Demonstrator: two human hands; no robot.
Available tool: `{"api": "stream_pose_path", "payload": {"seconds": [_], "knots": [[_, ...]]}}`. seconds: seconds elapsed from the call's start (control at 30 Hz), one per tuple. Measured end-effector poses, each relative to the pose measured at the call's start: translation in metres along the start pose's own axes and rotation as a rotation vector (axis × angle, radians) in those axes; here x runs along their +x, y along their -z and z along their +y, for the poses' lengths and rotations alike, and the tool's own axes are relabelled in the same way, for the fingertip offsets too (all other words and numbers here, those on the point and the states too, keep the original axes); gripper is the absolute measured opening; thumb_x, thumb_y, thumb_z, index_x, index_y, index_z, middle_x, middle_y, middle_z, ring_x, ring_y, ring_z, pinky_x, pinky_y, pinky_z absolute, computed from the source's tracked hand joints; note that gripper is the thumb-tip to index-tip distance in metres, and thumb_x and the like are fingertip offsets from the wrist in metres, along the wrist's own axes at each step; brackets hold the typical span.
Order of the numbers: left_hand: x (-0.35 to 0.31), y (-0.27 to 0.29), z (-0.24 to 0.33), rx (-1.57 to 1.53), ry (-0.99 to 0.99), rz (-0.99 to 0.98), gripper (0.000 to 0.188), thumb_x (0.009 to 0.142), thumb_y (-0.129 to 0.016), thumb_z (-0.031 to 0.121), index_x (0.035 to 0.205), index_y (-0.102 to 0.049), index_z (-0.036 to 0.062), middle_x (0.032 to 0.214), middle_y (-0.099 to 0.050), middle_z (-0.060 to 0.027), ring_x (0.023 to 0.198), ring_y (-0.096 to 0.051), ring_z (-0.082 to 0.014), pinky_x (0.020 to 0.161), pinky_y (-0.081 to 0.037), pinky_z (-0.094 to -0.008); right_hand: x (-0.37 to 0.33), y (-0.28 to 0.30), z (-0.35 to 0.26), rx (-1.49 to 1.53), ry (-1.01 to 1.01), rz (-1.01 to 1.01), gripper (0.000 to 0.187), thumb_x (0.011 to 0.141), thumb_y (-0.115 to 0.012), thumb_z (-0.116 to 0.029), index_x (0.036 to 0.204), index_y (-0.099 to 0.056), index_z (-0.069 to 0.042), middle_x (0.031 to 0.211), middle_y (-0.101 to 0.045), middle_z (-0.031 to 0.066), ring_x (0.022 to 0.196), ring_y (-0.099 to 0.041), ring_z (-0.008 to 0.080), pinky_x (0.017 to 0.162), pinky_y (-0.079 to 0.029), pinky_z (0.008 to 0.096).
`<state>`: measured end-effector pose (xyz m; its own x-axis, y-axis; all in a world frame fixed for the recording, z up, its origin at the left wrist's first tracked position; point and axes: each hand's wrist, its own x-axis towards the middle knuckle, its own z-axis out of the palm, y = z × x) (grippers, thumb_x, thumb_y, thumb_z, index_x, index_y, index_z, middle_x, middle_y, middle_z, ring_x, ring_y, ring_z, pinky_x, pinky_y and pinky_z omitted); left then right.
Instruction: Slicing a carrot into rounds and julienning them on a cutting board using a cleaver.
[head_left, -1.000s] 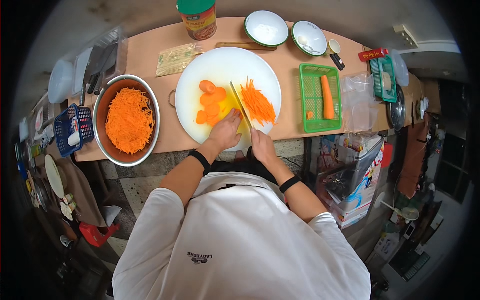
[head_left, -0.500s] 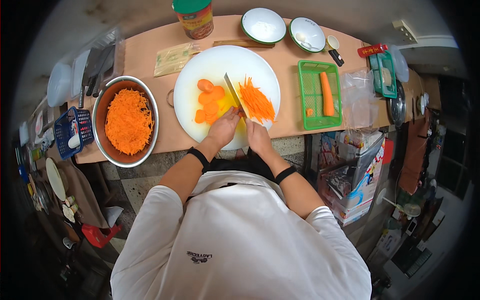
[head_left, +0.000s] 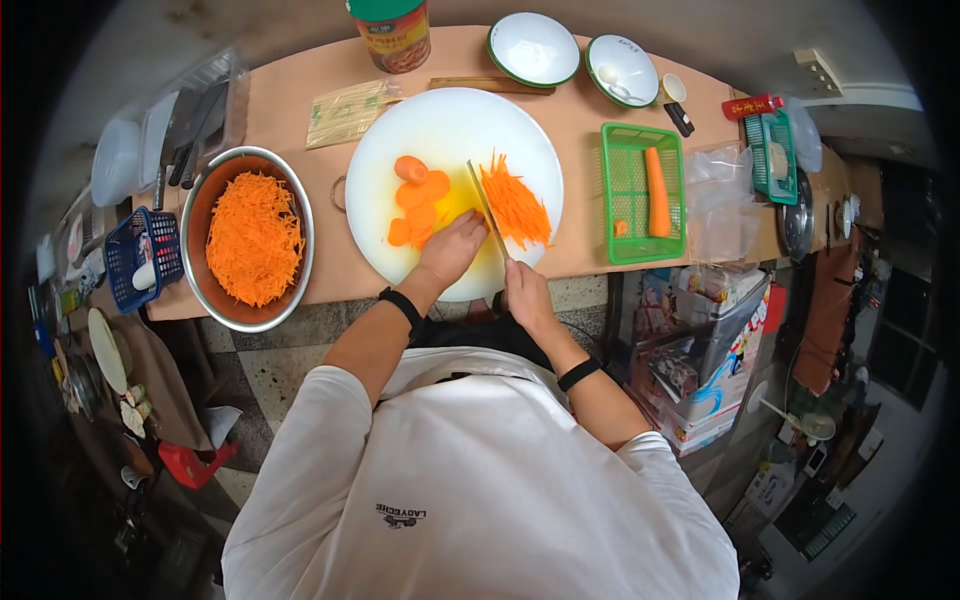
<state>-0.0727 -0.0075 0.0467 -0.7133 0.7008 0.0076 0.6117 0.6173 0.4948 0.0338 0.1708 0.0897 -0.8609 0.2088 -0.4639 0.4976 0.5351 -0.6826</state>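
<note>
My right hand (head_left: pixel 526 291) is closed round the handle of a kitchen knife (head_left: pixel 484 205), whose long blade points away from me over a round white cutting board (head_left: pixel 400 125). Left of the blade, my left hand (head_left: pixel 455 248) presses down with its fingers together on a carrot piece, mostly hidden beneath them. Carrot slices (head_left: pixel 421 190) and a thicker carrot chunk (head_left: pixel 409 168) lie on the board's left half. A heap of carrot shreds (head_left: pixel 517 206) sits just right of the blade.
A steel bowl (head_left: pixel 190 255) full of shredded carrot stands left. On the right, a green basket (head_left: pixel 625 180) holds a whole carrot (head_left: pixel 657 195). Behind the board are a tub (head_left: pixel 396 40), wrapped skewers (head_left: pixel 347 113) and two white bowls (head_left: pixel 534 50) (head_left: pixel 622 70). Plastic bags (head_left: pixel 718 195) lie far right.
The knife has shifted right and its blade now lies close along the shreds. My right hand has moved slightly right and nearer me, apart from the left hand, which stays nearly in place.
</note>
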Motion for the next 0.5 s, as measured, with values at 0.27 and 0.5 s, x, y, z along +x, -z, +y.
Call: {"api": "stream_pose_path", "payload": {"seconds": [0.27, 0.5], "knots": [[-0.009, -0.002, 0.014, 0.106, 0.041, -0.029, 0.039, 0.096, -0.056, 0.01, 0.131, -0.066, -0.0037, 0.153, -0.059, -0.0169, 0.146, -0.052, -0.0323, 0.116, -0.048, -0.0394, -0.001, 0.007, -0.002, -0.081, 0.008, -0.065, 0.057, 0.112, -0.041, -0.043, 0.094, -0.069, 0.004, 0.09, -0.068, 0.0383, 0.092, -0.066, 0.0573, 0.085, -0.05, 0.0627], [-0.008, 0.005, 0.018, 0.058, 0.086, -0.095, 0.042, 0.095, -0.055, 0.009, 0.135, -0.065, -0.0038, 0.158, -0.054, -0.0189, 0.151, -0.046, -0.0332, 0.124, -0.04, -0.0405, -0.005, 0.008, 0.008, -0.094, 0.021, -0.077, 0.058, 0.112, -0.041, -0.043, 0.096, -0.07, 0.005, 0.093, -0.069, 0.0375, 0.097, -0.066, 0.0562, 0.089, -0.05, 0.0604]]}}
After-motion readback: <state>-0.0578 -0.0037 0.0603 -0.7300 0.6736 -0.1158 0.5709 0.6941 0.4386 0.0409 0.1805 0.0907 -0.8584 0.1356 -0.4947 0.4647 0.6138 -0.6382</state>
